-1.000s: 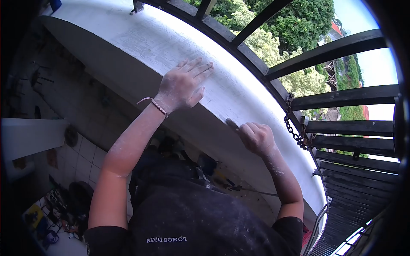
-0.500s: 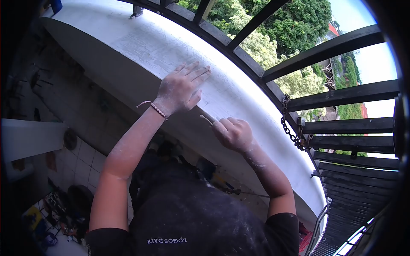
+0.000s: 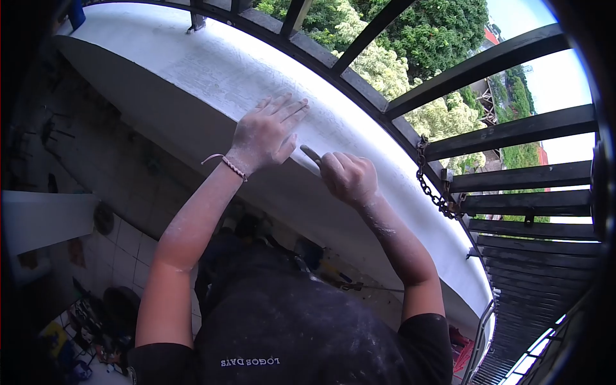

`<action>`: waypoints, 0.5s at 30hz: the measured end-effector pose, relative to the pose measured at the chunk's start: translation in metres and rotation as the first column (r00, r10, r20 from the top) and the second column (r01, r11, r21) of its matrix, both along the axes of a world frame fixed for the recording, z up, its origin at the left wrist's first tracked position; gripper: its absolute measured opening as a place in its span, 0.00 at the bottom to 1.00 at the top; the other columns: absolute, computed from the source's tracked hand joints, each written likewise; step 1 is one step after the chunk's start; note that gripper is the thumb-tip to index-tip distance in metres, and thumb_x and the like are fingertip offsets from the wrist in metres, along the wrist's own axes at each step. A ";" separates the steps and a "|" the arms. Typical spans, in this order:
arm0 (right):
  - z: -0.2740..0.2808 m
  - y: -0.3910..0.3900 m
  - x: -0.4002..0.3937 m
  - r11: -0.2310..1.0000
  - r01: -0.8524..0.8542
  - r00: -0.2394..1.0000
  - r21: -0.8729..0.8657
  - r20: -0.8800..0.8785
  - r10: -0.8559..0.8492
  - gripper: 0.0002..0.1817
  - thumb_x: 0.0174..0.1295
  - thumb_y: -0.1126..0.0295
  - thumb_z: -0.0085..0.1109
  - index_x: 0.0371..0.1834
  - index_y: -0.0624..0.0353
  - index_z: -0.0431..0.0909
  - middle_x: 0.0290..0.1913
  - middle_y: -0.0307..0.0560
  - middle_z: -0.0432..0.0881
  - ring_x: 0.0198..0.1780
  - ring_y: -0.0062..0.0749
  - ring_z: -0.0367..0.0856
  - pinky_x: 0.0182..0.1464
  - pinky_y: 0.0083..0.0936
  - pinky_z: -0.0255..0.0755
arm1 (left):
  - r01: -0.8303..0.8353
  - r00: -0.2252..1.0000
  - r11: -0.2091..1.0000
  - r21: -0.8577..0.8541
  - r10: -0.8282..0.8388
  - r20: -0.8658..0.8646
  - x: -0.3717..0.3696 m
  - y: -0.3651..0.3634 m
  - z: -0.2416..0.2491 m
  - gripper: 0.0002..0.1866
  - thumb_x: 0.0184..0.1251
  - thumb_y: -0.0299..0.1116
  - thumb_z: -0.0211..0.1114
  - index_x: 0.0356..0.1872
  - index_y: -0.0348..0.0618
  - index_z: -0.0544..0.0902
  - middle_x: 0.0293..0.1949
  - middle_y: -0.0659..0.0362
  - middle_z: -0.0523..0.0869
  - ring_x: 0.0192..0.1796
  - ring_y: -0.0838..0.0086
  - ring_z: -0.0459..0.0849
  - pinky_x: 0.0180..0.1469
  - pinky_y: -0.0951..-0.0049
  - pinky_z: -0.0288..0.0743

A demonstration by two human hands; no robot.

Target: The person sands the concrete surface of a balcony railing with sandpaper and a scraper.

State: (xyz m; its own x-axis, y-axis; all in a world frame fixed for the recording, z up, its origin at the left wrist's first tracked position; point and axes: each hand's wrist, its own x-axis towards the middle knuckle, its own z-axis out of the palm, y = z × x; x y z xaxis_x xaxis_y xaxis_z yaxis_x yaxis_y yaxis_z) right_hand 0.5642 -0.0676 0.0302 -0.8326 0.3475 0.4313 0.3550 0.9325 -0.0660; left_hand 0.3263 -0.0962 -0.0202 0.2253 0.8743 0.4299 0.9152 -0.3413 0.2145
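Observation:
My left hand lies palm down on the white curved ledge, its fingers stretched out and slightly apart. Pale dust covers the skin, and a braided bracelet circles the wrist. To its right, my right hand is closed in a fist around a slim stick-like tool. The tool's dark rounded end sticks out on the thumb side, pointing toward my left thumb; the rest is hidden in the fist. That hand is close over the ledge near its inner edge. Faint scuffs and streaks mark the ledge's surface beyond my left fingers.
A dark metal railing runs along the ledge's outer side, with a rusty chain and a padlock on it. Trees stand beyond. Below the inner edge lie a tiled floor and clutter in shadow.
My right hand has moved up and closer to my left hand, and the tool's end now shows darker. My left hand stays flat on the ledge, nearly in place.

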 end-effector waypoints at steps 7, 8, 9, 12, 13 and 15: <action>0.000 -0.016 0.045 0.991 0.135 0.989 -0.019 0.071 -0.133 0.10 0.66 0.70 0.63 0.29 0.53 0.71 0.22 0.42 0.72 0.22 0.36 0.79 0.22 0.34 0.72 | 0.047 0.997 0.999 0.018 -0.048 0.057 -0.005 0.000 -0.003 0.32 0.69 0.37 0.56 0.76 0.50 0.74 0.78 0.62 0.72 0.80 0.60 0.68 0.81 0.54 0.60; -0.002 -0.015 0.042 0.992 0.125 0.990 -0.007 0.064 -0.125 0.10 0.66 0.70 0.63 0.30 0.54 0.71 0.22 0.42 0.72 0.22 0.36 0.79 0.22 0.34 0.72 | 0.035 0.997 0.999 0.017 -0.036 0.064 -0.005 -0.001 -0.004 0.31 0.69 0.37 0.56 0.75 0.50 0.74 0.78 0.61 0.72 0.79 0.60 0.68 0.81 0.54 0.60; -0.003 -0.016 0.033 0.992 0.127 0.990 0.005 0.053 -0.127 0.10 0.66 0.70 0.63 0.30 0.54 0.71 0.22 0.42 0.71 0.22 0.36 0.79 0.22 0.34 0.72 | 0.034 0.997 0.999 0.015 -0.035 0.066 -0.004 -0.001 -0.004 0.31 0.69 0.36 0.56 0.75 0.50 0.75 0.78 0.61 0.72 0.79 0.60 0.68 0.81 0.54 0.60; -0.004 -0.015 -0.005 0.993 0.115 0.993 0.016 0.005 -0.115 0.11 0.65 0.73 0.64 0.28 0.55 0.70 0.22 0.45 0.72 0.22 0.40 0.78 0.23 0.36 0.72 | 0.042 0.998 0.999 0.016 -0.043 0.054 -0.004 0.002 -0.003 0.31 0.68 0.35 0.56 0.74 0.49 0.75 0.77 0.61 0.73 0.79 0.60 0.69 0.81 0.54 0.60; -0.003 -0.015 -0.011 0.994 0.105 0.994 0.015 -0.012 -0.105 0.12 0.65 0.74 0.64 0.27 0.56 0.70 0.22 0.46 0.72 0.21 0.41 0.78 0.23 0.38 0.71 | 0.044 0.998 0.999 0.017 -0.045 0.048 -0.004 0.002 -0.003 0.31 0.68 0.34 0.56 0.74 0.49 0.75 0.77 0.61 0.73 0.79 0.59 0.69 0.81 0.54 0.60; -0.001 -0.017 -0.003 0.992 0.126 0.992 -0.012 0.005 -0.126 0.12 0.64 0.75 0.64 0.27 0.56 0.70 0.22 0.46 0.72 0.21 0.42 0.78 0.23 0.38 0.71 | 0.061 0.995 0.998 0.030 -0.063 0.072 -0.004 0.001 -0.003 0.30 0.68 0.34 0.56 0.74 0.49 0.76 0.77 0.61 0.73 0.79 0.59 0.69 0.81 0.54 0.59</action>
